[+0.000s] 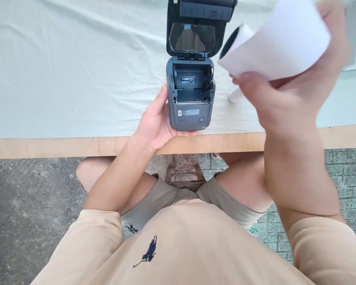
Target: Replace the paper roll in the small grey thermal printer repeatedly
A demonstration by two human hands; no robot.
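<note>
A dark grey portable label printer [190, 114] is tilted up near the table's front edge, its lid [192, 37] swung back and its paper bay showing no roll inside. My left hand [157, 118] supports it from the left side and underneath, fingers partly hidden behind it. Up on the right, my right hand [296, 91] grips a white paper roll [273, 47] with a dark core end; some of its paper stands out in a wide curve. The roll is apart from the printer, to the right of its lid. Below it lies a white cylinder [235, 94], partly covered by my right hand.
A pale cloth [77, 71] covers the table, whose bare wooden front edge [62, 147] runs across the view. A whitish object with printed text [354, 39] stands at the far right, cut off by the frame. Beneath the table is a small wooden frame [185, 183].
</note>
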